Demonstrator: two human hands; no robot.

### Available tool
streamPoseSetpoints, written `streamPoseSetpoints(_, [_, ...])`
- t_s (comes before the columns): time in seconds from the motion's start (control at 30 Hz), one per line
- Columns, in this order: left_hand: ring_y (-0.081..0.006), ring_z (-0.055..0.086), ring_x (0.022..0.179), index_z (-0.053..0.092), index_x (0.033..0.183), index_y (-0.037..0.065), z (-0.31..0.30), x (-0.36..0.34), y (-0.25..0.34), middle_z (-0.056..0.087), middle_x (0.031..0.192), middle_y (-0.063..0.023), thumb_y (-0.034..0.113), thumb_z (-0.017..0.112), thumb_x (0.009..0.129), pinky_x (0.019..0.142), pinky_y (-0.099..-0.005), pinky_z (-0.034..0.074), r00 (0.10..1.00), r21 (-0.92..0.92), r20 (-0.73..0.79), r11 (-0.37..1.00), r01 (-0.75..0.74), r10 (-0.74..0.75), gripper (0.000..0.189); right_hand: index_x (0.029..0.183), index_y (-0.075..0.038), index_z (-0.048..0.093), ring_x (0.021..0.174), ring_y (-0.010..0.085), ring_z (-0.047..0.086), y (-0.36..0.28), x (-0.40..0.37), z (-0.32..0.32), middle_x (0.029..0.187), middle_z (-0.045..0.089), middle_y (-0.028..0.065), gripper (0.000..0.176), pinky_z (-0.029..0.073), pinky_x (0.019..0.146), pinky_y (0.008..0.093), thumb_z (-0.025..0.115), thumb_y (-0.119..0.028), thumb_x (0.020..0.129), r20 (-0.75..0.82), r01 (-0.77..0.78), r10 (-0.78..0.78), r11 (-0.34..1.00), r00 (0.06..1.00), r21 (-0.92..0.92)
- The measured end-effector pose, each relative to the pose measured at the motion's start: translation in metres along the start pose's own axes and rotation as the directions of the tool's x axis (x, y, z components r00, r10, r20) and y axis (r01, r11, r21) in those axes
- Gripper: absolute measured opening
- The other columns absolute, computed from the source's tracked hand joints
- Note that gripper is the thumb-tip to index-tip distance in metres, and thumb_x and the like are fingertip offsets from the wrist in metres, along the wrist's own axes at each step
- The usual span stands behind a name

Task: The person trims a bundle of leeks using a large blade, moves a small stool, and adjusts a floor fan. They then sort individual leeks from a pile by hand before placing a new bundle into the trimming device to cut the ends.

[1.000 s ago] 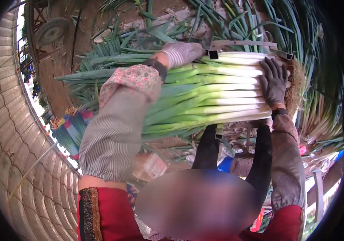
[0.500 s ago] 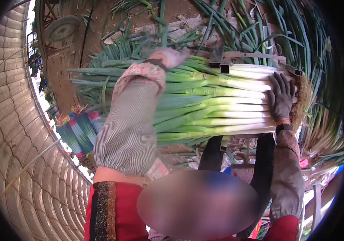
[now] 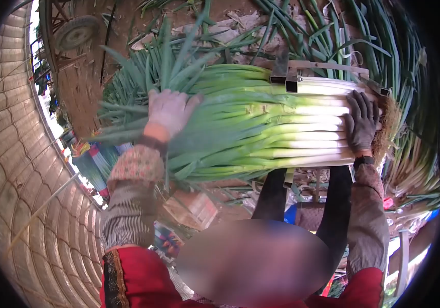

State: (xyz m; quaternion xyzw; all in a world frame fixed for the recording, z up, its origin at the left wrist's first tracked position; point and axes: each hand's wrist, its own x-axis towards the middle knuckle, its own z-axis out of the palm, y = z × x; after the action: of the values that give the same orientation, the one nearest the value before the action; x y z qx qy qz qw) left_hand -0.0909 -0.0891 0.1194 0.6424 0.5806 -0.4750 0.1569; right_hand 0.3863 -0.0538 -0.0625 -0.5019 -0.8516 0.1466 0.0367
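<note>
A wide bundle of long green onions (image 3: 266, 128) lies sideways before me, white ends to the right and green leaves to the left. My left hand (image 3: 171, 110), in a pale glove, rests palm down on the leaves with its thumb spread. My right hand (image 3: 362, 118), in a dark grey glove, lies over the white stalks beside the roots (image 3: 387, 128), fingers stretched out. A metal frame (image 3: 292, 82) with square tube ends shows at the bundle's far edge.
More green onions (image 3: 410, 92) are heaped at the right and far side. Tied bundles (image 3: 94, 167) lie at the left. A wooden box (image 3: 190, 208) sits below the leaves. A wheel (image 3: 76, 34) stands at the far left, near the curved, ribbed wall (image 3: 20, 169).
My left hand has moved left and toward me, from the bundle's far edge onto the leaves. Leaf tips there have shifted, some now pointing upward. My right hand stays on the white stalks.
</note>
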Motion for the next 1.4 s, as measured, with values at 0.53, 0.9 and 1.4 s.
streamPoseSetpoints(0.53, [-0.0409, 0.051, 0.129, 0.056, 0.133, 0.003, 0.132, 0.038, -0.021, 0.056, 0.136, -0.0274, 0.075, 0.032, 0.094, 0.105, -0.0572, 0.037, 0.885, -0.391, 0.158, 0.795, 0.464, -0.439, 0.085, 0.131, -0.021, 0.062, 0.144, 0.0230, 0.038, -0.001, -0.005, 0.007, 0.148, 0.052, 0.0023, 0.040, 0.019, 0.120, 0.0468, 0.055, -0.041, 0.096, 0.024, -0.085, 0.085, 0.996, 0.996, 0.010])
streamPoseSetpoints(0.9, [-0.0391, 0.058, 0.118, 0.066, 0.118, 0.006, 0.003, -0.031, -0.003, 0.065, 0.126, -0.0202, 0.044, 0.049, 0.099, 0.103, -0.0513, 0.041, 0.895, -0.103, -0.394, 0.978, 0.182, -0.209, 0.046, 0.127, -0.023, 0.064, 0.140, 0.0199, 0.041, 0.006, -0.004, 0.011, 0.143, 0.055, -0.0005, 0.038, 0.020, 0.118, 0.0479, 0.051, -0.044, 0.098, -0.076, -0.031, 0.032, 0.999, 0.997, 0.012])
streamPoseSetpoints(1.4, [-0.0306, 0.050, 0.127, 0.055, 0.132, 0.006, 0.013, 0.057, 0.196, 0.057, 0.136, -0.0133, 0.042, 0.057, 0.096, 0.105, -0.0561, 0.031, 0.643, -0.225, -0.751, 0.974, -0.040, -0.147, 0.050, 0.139, -0.026, 0.055, 0.142, 0.0221, 0.040, -0.006, -0.036, 0.014, 0.146, 0.053, -0.0007, 0.049, 0.014, 0.117, 0.0589, 0.055, -0.050, 0.096, -0.134, -0.142, 0.149, 0.988, 0.980, 0.062])
